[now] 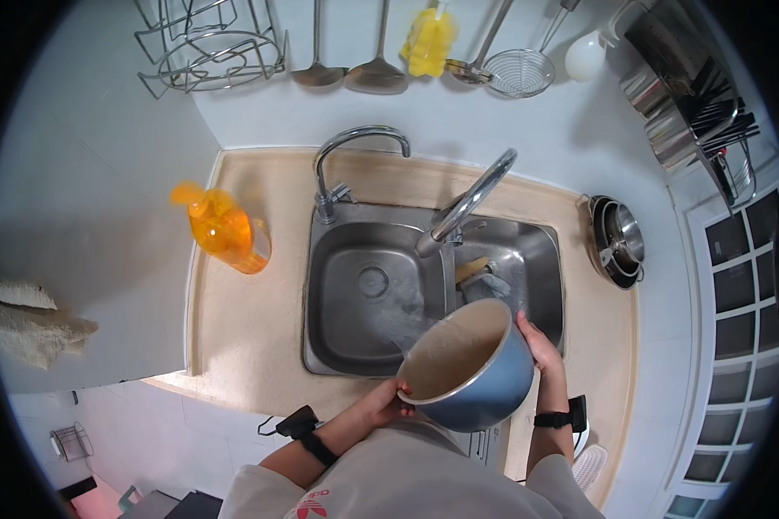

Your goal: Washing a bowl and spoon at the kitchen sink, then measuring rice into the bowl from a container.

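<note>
My left hand (389,401) grips the rim of a blue pot (487,396) with a pale inside, low on its left side. On the far right side of the same pot, my right hand (537,344) holds the rim and wall. The pot tilts toward the left basin (337,311) of a steel double sink, and clear water spills over its lip. Wet splashes show on that basin's floor. Partly behind the pot is the right basin (532,253), where a tan item (472,270) and a grey-blue cloth-like item (490,285) lie.
Two chrome taps, a slim one (324,168) and a thicker one (474,198), rise behind the sink. An orange bottle (227,233) stands on the left counter. Nested metal pans (617,240) sit at right. Ladles, a strainer (519,72) and a yellow sponge (430,42) hang on the wall.
</note>
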{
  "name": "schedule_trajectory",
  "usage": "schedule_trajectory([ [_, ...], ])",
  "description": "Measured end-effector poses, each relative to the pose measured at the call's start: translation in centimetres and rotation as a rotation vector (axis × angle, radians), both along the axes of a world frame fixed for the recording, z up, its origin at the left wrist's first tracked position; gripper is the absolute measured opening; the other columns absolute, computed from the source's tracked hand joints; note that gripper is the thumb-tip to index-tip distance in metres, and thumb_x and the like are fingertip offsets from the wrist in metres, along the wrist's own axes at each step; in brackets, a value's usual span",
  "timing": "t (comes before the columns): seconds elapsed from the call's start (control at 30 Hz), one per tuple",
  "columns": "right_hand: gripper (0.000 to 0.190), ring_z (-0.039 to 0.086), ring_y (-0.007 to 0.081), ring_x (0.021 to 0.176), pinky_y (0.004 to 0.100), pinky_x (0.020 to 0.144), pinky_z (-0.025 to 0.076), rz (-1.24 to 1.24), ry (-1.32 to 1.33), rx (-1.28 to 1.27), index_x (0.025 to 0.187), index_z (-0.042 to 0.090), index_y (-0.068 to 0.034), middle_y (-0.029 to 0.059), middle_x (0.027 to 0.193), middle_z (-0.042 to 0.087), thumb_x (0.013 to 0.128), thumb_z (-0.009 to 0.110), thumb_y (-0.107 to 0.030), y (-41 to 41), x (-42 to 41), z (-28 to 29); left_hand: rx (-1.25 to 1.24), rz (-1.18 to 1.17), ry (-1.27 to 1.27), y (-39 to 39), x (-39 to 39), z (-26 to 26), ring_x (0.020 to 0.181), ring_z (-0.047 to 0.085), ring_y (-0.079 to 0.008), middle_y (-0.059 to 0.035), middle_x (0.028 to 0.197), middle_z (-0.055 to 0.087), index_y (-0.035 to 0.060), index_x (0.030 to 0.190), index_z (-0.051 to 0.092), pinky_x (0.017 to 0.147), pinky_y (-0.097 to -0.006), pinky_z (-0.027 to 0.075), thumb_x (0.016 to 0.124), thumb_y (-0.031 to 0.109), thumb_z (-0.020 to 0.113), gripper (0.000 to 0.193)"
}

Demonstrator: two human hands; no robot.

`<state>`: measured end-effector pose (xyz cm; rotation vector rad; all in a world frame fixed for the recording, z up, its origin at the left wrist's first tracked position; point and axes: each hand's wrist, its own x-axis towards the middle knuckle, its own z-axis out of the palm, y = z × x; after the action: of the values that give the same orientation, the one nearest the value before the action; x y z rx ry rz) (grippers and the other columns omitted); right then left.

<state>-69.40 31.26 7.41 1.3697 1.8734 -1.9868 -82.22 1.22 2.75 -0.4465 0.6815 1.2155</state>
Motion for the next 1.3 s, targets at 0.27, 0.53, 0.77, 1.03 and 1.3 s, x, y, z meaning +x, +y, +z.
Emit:
schedule_trajectory([
  [0.27,0.086,0.053,0.0232,0.103,0.0312,0.092,0.038,0.372,-0.367,0.218,0.111,0.055,0.008,0.0182,0.106,0.059,0.083,0.029,-0.07,-1.2,-5.4,6.8,0.177,-0.006,-0.104,-1.7,-0.2,-1.1,0.055,0.051,-0.018,-0.0121,0.077,0.055,0.0012,0.1,0.051,0.047,-0.025,0.043,0.084,0.036,0.041,0.039],
  [0.53,0.062,0.06,0.0253,0.081,0.0323,0.073,0.045,0.853,-0.396,0.546,0.091,0.062,0.001,0.0172,0.082,0.061,0.089,0.035,-0.055,-6.7,-15.3,10.7,0.108,0.214,-0.276,-7.9,-0.4,-2.6,0.07,0.06,-0.0154,-0.0081,0.085,0.062,0.0041,0.102,0.058,0.054,-0.0263,0.051,0.086,0.018,0.054,0.021],
  [0.77,0.037,0.061,0.0254,0.082,0.0335,0.072,0.047,0.638,0.235,0.412,0.111,0.053,-0.003,0.0132,0.09,0.063,0.082,0.06,-0.026,-10.4,-22.0,-3.0,0.492,0.751,0.015,-15.2,-3.6,4.8,0.095,0.06,-0.022,-0.0165,0.116,0.055,0.0008,0.121,0.048,0.072,-0.0279,0.055,0.088,0.019,0.051,0.038],
  [1.03,0.046,0.059,0.033,0.092,0.0409,0.08,0.048,0.634,-0.054,0.726,0.109,0.054,-0.003,0.018,0.096,0.062,0.071,0.069,-0.025,-11.6,-25.1,-22.3,-0.53,0.904,0.64,-21.0,-3.8,8.4,0.083,0.06,-0.0207,-0.0105,0.09,0.059,-0.0026,0.102,0.052,0.074,-0.0322,0.051,0.065,-0.008,0.048,0.037],
  [1.3,0.049,0.057,0.0353,0.097,0.0426,0.083,0.047,0.881,-0.177,0.89,0.103,0.054,0.002,0.0224,0.102,0.058,0.065,0.071,-0.024,-13.1,-26.3,-25.2,-0.666,1.013,0.825,-25.6,-2.2,9.0,0.081,0.058,-0.017,-0.0065,0.089,0.058,0.0008,0.102,0.052,0.072,-0.0276,0.048,0.066,-0.006,0.046,0.037],
])
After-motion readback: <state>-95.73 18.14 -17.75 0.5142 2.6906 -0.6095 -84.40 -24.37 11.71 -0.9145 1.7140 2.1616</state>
